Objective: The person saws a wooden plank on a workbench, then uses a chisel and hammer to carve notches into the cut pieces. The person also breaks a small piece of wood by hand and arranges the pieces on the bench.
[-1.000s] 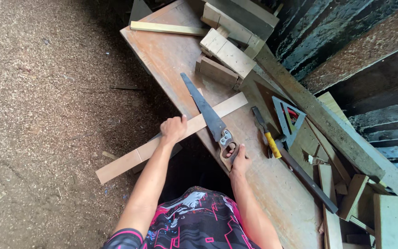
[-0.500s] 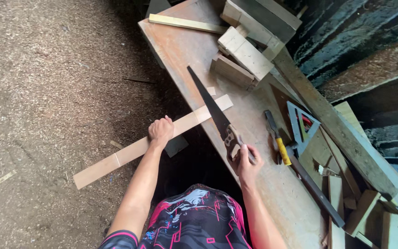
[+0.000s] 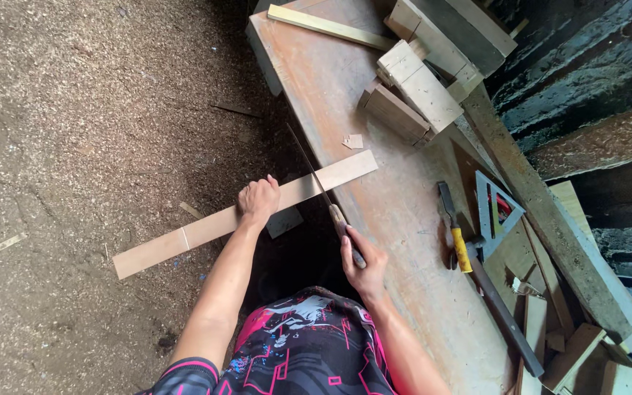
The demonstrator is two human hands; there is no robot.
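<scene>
The long, flat, pale wooden strip [image 3: 243, 213] lies across the near edge of the worn, reddish-brown wooden workbench [image 3: 396, 212], one end resting on the bench top and the other reaching far out over the sawdust-covered floor [image 3: 74, 132]. The left hand [image 3: 257, 200] presses down on the strip just off the bench edge, fingers curled over it. The thin-bladed hand saw [image 3: 316, 179] crosses the strip beside that hand, at the bench edge. The right hand [image 3: 363, 263] is wrapped tightly around the saw's handle, nearer the person than the strip. Farther along the bench from the strip sit stacked pale wood blocks [image 3: 415, 91]. To the right of the strip lie a yellow-handled hammer [image 3: 456, 234] and a grey metal triangular square [image 3: 497, 213].
</scene>
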